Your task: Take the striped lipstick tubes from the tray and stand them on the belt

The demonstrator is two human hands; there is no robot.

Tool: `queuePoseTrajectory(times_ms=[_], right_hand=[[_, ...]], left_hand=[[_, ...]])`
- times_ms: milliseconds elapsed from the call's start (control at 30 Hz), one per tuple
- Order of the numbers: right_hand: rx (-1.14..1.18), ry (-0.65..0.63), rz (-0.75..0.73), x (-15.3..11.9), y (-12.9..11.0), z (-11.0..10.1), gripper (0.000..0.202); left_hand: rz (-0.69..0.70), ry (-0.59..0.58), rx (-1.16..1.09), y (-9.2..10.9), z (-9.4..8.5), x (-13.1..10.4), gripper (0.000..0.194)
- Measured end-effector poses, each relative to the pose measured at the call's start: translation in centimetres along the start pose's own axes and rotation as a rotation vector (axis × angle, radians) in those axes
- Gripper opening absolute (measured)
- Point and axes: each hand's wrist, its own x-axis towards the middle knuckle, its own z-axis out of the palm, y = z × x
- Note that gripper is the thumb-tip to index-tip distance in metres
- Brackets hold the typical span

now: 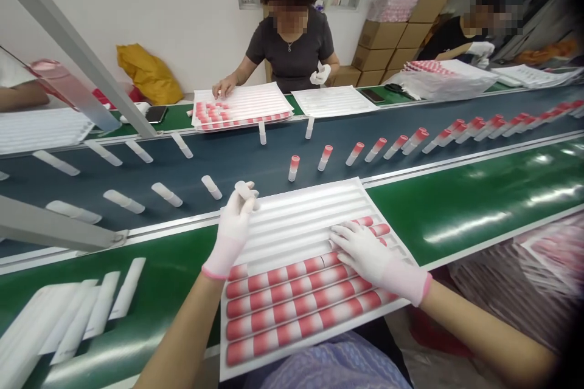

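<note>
My left hand (235,225), in a white glove with a pink cuff, pinches a white tube (243,189) above the back left corner of the tray. Gloved too, my right hand (358,249) rests over the right part of the tray, fingers bent on red-and-white tubes (371,220); what lies under its fingers is partly hidden. The white grooved tray (301,209) lies tilted across the green table edge. Its near rows hold red-and-white tubes (296,301) lying end to end, while its far grooves are bare.
A dark conveyor belt (246,158) carries upright white tubes (212,187) and red-topped tubes (294,168). White trays (68,322) are at the left on the green surface (456,194). Across the belt, a person (292,42) handles a tray (241,103); another person sits at the right. A metal post (82,42) slants at the left.
</note>
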Motion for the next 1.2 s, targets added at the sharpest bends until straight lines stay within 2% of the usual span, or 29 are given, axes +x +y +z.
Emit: queuePoseTrajectory(times_ms=[133,233,367,533,633,767,900,1000,1067,1133,1200], right_hand=[[0.197,0.158,0.136,-0.1,-0.4,1.1,0.015],[0.366,0.238,0.184,0.5,-1.6,0.7,0.023],[0.623,0.272,0.168,2.0,-4.1,-1.8,0.021],[1.059,0.307,0.182,5.2,-6.5,-4.9,0.018],[1.023,0.291,0.088,6.1,-7.1,-5.5,0.024],[0.909,0.300,-0.016,6.4,-7.6,-5.8,0.038],[0.826,0.376,-0.002,6.5,-8.7,-5.7,0.040],[0.727,0.447,-0.061,6.6,-10.2,-5.0,0.029],[0.706,0.473,-0.083,6.7,-11.0,-4.5,0.031],[0.744,0.456,-0.035,6.8,-11.6,-4.0,0.041],[0.797,0.408,0.010,6.9,-11.9,-3.6,0.043]], left_hand=[[-0.070,-0.085,-0.263,1.3,1.0,-4.0,0.040],[-0.099,-0.135,-0.431,1.6,1.7,-5.9,0.038],[-0.121,-0.195,-0.367,2.0,2.4,-7.5,0.037],[-0.168,-0.161,-0.256,3.3,3.1,-8.3,0.036],[-0.181,-0.152,-0.269,3.7,3.2,-8.4,0.034],[-0.140,-0.169,-0.286,3.0,3.0,-8.6,0.033],[-0.051,-0.157,-0.250,1.8,2.8,-8.6,0.030],[0.025,-0.095,-0.194,1.5,2.6,-8.7,0.030],[0.066,-0.075,-0.229,1.5,2.6,-8.7,0.032],[0.085,-0.066,-0.310,1.4,2.7,-8.6,0.034],[0.064,-0.056,-0.375,1.2,2.7,-8.6,0.037]])
